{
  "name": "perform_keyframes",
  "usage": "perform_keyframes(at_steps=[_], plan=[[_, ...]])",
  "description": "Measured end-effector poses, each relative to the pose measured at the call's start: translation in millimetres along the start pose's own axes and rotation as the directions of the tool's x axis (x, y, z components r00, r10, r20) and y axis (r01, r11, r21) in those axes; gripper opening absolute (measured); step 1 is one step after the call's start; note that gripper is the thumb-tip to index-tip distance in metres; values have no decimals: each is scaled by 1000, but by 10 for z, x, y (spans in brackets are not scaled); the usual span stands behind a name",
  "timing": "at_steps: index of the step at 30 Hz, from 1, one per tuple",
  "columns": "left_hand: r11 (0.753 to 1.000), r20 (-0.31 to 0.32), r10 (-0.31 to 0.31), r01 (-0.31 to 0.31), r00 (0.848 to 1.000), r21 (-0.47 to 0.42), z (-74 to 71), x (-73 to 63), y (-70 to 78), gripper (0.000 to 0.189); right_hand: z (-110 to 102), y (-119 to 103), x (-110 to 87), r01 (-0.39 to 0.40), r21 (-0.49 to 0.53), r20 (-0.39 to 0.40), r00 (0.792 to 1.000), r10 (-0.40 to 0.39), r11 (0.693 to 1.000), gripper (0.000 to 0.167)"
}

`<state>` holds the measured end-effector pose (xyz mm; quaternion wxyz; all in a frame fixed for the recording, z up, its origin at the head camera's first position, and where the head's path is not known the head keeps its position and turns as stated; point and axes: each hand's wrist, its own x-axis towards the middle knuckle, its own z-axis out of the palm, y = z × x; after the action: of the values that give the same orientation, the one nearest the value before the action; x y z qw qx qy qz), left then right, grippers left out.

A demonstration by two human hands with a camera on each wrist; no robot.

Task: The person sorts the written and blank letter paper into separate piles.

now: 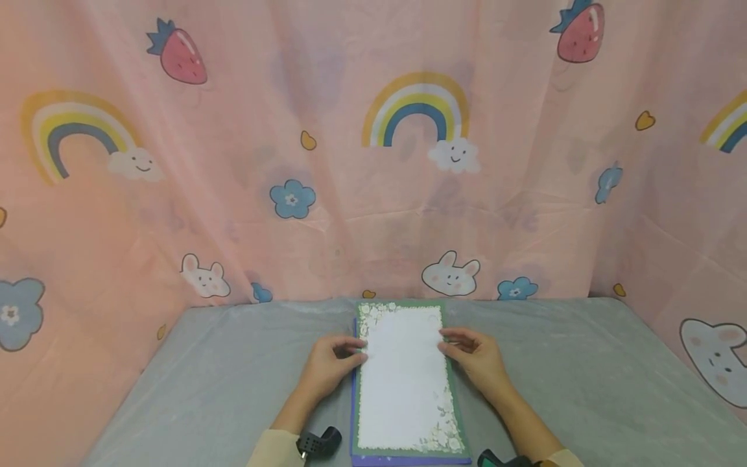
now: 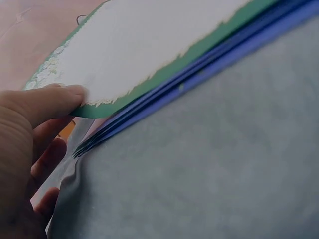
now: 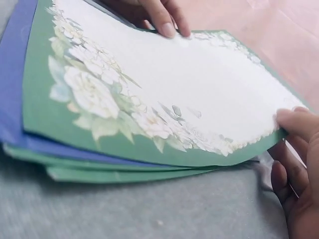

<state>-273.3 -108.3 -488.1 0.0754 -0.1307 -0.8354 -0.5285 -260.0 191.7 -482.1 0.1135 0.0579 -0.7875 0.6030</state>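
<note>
A sheet of paper with a white middle, green border and white flowers at two corners lies on top of a small stack. Beneath it, purple and green sheets stick out at the edges. My left hand pinches the top sheet's left edge, thumb on top and fingers under it, as the left wrist view shows. On the opposite edge my right hand pinches the same sheet between thumb and fingers. In the left wrist view the sheet's green edge stands a little above the darker sheets below.
The stack rests on a table covered with grey cloth. Behind and at both sides hangs a pink curtain printed with rainbows, rabbits, strawberries and flowers. A black wrist device is worn on the left wrist, another on the right.
</note>
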Motion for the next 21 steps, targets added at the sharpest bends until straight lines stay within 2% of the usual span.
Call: perform_keyframes(at_steps=[4, 9, 16, 21], plan=[[996, -22, -40, 38, 999, -78, -4, 3, 2, 17, -16, 6, 8, -2, -11, 49, 999, 3, 1000, 34], [988, -41, -59, 52, 997, -148, -24, 7, 17, 18, -56, -7, 6, 18, -9, 129, 991, -16, 1000, 35], [983, -41, -88, 80, 995, -166, -30, 11, 32, 19, -129, -6, 5, -22, 56, 253, 967, 7, 998, 40], [977, -44, -77, 67, 996, -202, -35, 4, 47, 19, -154, 8, 1, -30, 62, 278, 960, 12, 998, 40]])
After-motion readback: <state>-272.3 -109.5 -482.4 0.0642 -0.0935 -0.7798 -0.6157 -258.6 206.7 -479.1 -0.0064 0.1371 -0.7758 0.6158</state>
